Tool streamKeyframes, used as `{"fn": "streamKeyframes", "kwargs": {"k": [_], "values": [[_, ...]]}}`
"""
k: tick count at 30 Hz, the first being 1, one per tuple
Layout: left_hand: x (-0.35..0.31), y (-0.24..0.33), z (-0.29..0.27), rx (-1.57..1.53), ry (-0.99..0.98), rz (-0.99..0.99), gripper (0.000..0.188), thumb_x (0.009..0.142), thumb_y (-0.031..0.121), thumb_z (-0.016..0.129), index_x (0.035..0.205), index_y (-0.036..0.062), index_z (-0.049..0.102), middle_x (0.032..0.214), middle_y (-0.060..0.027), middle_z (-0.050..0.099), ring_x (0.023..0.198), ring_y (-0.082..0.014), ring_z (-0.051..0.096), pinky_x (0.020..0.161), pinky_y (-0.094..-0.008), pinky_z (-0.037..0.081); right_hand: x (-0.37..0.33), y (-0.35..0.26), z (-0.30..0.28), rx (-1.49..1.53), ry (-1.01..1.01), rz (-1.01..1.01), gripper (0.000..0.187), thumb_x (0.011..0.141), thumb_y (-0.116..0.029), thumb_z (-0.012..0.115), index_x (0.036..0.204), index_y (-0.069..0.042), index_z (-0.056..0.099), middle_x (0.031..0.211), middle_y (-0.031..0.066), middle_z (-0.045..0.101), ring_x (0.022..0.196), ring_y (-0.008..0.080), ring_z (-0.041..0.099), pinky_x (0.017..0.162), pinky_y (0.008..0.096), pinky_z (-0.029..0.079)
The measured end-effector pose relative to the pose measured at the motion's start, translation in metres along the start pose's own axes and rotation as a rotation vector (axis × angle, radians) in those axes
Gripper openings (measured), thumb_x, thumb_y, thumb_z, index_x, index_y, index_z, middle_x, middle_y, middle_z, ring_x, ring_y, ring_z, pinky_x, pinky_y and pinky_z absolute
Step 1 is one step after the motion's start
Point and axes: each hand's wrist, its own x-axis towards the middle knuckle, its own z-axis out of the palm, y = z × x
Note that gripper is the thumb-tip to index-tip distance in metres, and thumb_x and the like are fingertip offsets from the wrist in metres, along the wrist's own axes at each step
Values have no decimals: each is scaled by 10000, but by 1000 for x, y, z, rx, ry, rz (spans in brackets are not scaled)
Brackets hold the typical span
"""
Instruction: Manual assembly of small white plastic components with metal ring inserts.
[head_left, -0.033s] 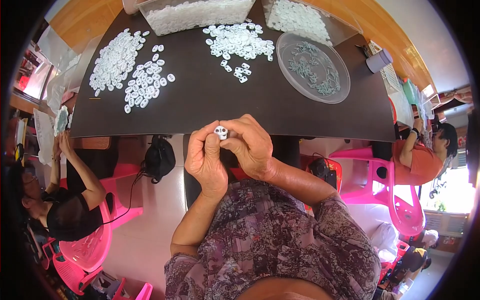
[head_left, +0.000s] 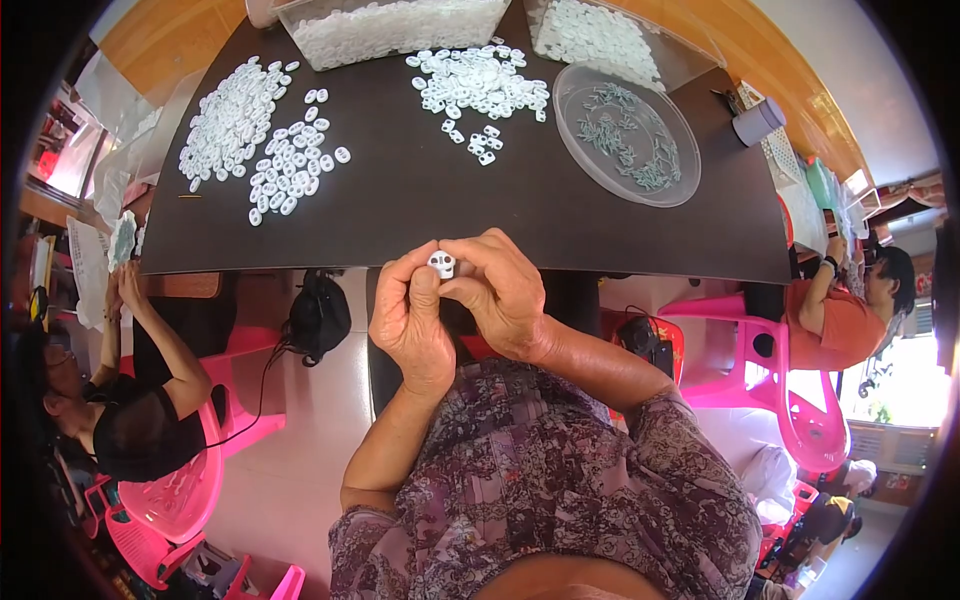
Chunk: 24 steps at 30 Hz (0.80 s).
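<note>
A small white plastic cord lock [head_left: 441, 265] with dark holes is held just off the table's near edge. My left hand [head_left: 413, 328] pinches it from the left, thumb in front and index finger curled behind. From the right, my right hand [head_left: 503, 297] closes on the same piece with thumb and index finger. Fingertips partly cover it. Ahead lie loose white two-holed oval parts [head_left: 288, 168] and a larger heap of them [head_left: 232, 122]. White blockier two-holed parts [head_left: 480, 84] are piled at the middle. A round clear tray [head_left: 682, 183] holds small grey-green pieces, too fine to identify.
Two clear bins [head_left: 300, 48] [head_left: 695, 68] of white parts stand at the dark table's [head_left: 400, 190] far side. A grey-purple cylinder [head_left: 759, 121] is at the right. Co-workers sit left [head_left: 150, 420] and right [head_left: 830, 320], near pink plastic chairs [head_left: 740, 385]. A black bag [head_left: 320, 318] hangs below the edge.
</note>
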Motion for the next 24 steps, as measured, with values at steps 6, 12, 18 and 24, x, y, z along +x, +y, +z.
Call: {"fn": "streamKeyframes", "kwargs": {"k": [6,12,18,24], "values": [[-1,6,4,-37,20,-17,178,912,84,546,1025,-43,600,902,-25,546,814,-77,509,743,-212,433,-1,2,1,2,12,10,336,726,-43,694,1037,28,587,814,93,611,640,184,529,568,276,443],[-3,5,1,-44,13,-5,196,917,109,543,1030,-45,587,957,-64,595,856,-102,549,785,-245,453,2,7,0,-88,-6,-151,238,765,-57,656,980,21,587,825,107,612,652,237,547,571,317,446],[-3,7,2,-35,-13,35,188,918,91,536,1036,-46,591,941,-45,571,847,-86,518,775,-227,430,2,7,-1,-76,-22,-177,247,764,-52,652,989,16,576,837,105,613,656,238,547,572,319,445],[-2,8,3,-37,-7,45,187,921,91,530,1027,-47,599,912,-28,542,823,-80,495,757,-222,416,3,7,0,-75,0,-189,275,753,-43,659,1005,24,570,829,116,612,653,241,550,564,316,446]]}}
